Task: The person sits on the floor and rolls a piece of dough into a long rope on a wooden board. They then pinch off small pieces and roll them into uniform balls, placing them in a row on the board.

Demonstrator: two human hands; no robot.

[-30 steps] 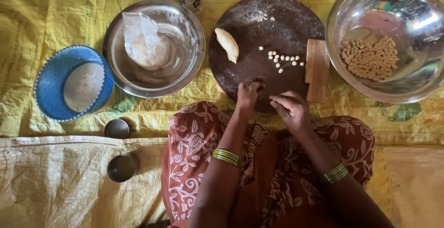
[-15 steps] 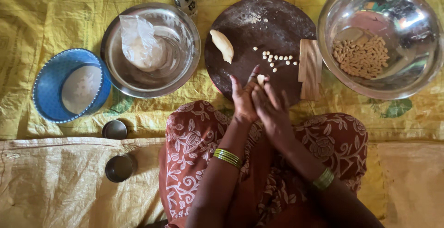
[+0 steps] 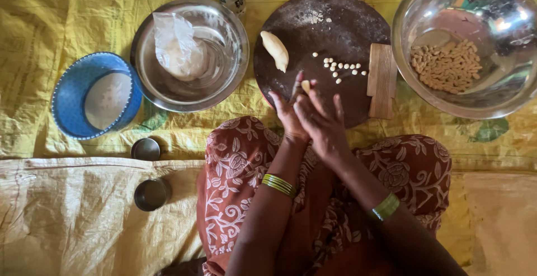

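Head view: left hand (image 3: 288, 116) and right hand (image 3: 321, 122) press together, rolling a pale dough bit (image 3: 305, 85) at their fingertips over the round board (image 3: 358, 15); soft, light, sticky-looking, best pinched gently.

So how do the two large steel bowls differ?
The left shiny steel bowl holds a crumpled clear plastic bag; the right shiny steel bowl holds a heap of small tan ridged dough pieces. The right bowl looks larger and is cut off by the frame. Both sit on the yellow cloth.
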